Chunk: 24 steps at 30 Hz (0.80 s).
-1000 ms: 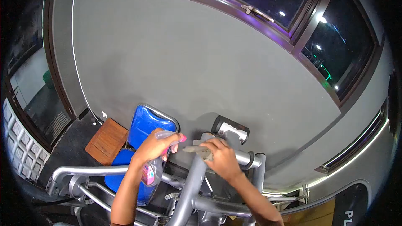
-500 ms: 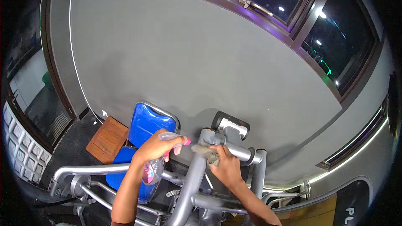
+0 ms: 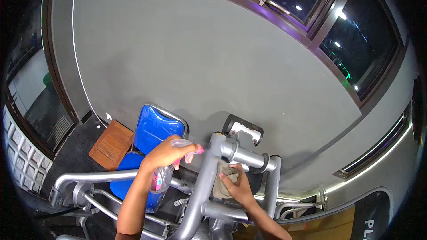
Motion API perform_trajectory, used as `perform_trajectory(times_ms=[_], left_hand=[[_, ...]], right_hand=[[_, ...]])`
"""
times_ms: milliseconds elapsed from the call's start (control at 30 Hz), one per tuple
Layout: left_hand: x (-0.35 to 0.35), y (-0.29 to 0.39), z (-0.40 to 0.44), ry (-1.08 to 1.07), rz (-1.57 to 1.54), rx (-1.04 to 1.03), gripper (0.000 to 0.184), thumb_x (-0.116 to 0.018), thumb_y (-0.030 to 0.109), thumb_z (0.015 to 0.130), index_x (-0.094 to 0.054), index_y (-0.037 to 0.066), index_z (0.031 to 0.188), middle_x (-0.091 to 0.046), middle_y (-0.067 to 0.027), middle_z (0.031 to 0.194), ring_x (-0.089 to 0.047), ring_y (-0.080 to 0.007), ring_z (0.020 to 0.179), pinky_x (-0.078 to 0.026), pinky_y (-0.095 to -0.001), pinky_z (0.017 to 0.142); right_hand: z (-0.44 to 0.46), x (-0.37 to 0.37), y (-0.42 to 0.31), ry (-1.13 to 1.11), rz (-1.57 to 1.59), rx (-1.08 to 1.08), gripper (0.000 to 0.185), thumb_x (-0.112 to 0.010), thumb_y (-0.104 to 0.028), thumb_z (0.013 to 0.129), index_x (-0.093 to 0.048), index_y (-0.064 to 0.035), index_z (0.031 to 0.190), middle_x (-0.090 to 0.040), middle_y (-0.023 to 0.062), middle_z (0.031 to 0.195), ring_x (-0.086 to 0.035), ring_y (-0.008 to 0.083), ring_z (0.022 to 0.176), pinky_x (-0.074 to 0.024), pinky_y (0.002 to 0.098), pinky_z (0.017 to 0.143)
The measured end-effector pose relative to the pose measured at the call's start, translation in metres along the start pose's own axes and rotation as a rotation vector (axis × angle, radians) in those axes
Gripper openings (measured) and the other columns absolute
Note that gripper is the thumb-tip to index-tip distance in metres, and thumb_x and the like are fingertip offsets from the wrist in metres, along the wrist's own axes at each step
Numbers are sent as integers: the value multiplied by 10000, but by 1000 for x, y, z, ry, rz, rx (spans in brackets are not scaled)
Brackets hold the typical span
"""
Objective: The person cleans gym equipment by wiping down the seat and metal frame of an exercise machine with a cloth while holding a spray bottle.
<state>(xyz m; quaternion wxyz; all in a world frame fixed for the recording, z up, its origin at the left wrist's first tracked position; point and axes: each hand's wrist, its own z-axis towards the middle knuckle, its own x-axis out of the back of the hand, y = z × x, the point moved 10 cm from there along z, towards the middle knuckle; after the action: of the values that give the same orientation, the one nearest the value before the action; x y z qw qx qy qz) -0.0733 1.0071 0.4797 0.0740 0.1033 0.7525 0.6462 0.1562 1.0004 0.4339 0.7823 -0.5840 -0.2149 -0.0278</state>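
Observation:
My left hand (image 3: pixel 167 154) is wrapped round the neck of a clear spray bottle (image 3: pixel 161 180) with a pink nozzle, its tip pointing right toward the machine's post. In my right hand (image 3: pixel 237 185) is a crumpled grey-beige cloth (image 3: pixel 222 186), gripped between thumb and fingers. The cloth lies close against the right side of the silver post of a gym machine (image 3: pixel 205 178); whether it presses on the metal I cannot tell. Below that hand runs a horizontal silver tube.
Behind my left hand stands a blue padded chair (image 3: pixel 159 126) beside a brown wooden box (image 3: pixel 111 144). A silver bar (image 3: pixel 100 176) crosses at the lower left. A black-and-white machine part (image 3: pixel 243 130) sits near the grey wall (image 3: pixel 213 53).
My right hand and the cloth have moved down from the top of the post to its right side. My left hand with the spray bottle has hardly moved.

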Motion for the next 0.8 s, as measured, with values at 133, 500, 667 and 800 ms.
perform_trajectory(times_ms=[133,500,667,800], left_hand=[[-1,2,-1,-21,22,-1,425,-672,444,846,-733,23,833,-596,-38,635,-529,-126,457,-446,-271,434],[-1,-6,1,-29,35,8,455,-660,470,852,-741,23,878,-603,-32,642,-530,-127,458,-448,-273,436],[3,0,-3,-27,23,-7,458,-662,471,851,-741,21,890,-604,-31,639,-530,-128,449,-443,-274,432],[13,3,-6,24,14,9,429,-668,444,857,-741,21,885,-607,-37,638,-537,-131,452,-434,-274,427]], right_hand=[[8,10,10,95,-29,-176,342,-677,-147,936,-450,-25,1162,-652,121,968,-592,140,873,-498,317,790],[-21,-13,-21,-344,-232,-248,415,-743,-308,897,-524,-59,1146,-595,84,942,-551,125,901,-459,278,798],[-9,-19,-84,-657,-341,15,381,-740,-329,870,-594,-109,1144,-723,128,938,-710,247,925,-518,366,821],[27,-21,-134,-300,-743,319,457,-778,-55,725,-635,-113,1155,-687,34,1084,-690,247,897,-554,370,811]])
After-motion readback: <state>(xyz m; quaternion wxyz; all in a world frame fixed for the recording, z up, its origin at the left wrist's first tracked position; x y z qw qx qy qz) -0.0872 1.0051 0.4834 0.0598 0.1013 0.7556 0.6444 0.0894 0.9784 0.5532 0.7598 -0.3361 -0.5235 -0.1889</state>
